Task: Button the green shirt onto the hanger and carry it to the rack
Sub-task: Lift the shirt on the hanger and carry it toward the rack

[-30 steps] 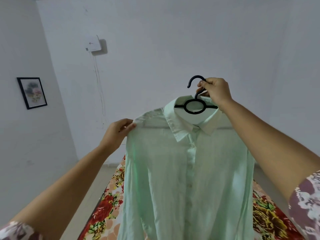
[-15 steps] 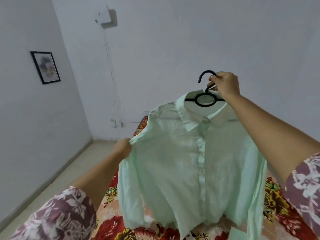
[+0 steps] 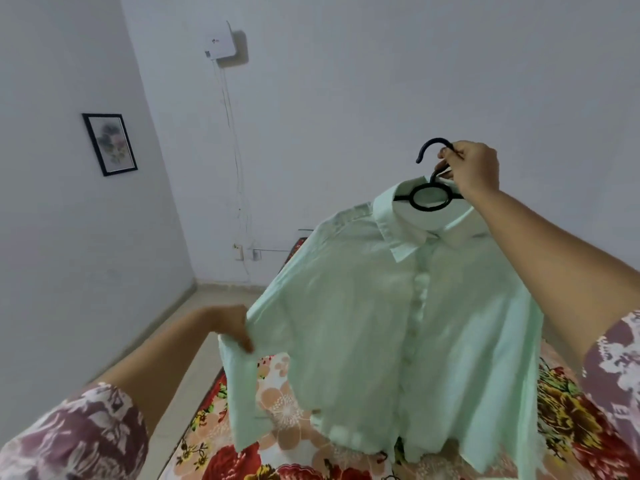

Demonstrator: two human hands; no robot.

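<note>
The right hand holds the black hanger up by its neck, just below the hook. Its fingers are pressed together and pinch the stem, the same grip as a second ago. The green shirt hangs from the hanger with its collar round the hanger's ring and its front placket closed. It is in the air over the bed, which has a floral cover, and whether its hem touches the cover cannot be told.

The left hand has moved. A second ago it held the shirt's shoulder, high and near the collar. Half a second ago it was lower on the sleeve, and now it is lower still. Its fingers are curled round the sleeve and draw it out sideways toward the bed's left edge, with the cuff end hanging straight down below the grip. The shirt's body now slants instead of hanging flat.

More of the bed and floor shows than before. The framed picture and the white wall box sit in different places in the frame.
</note>
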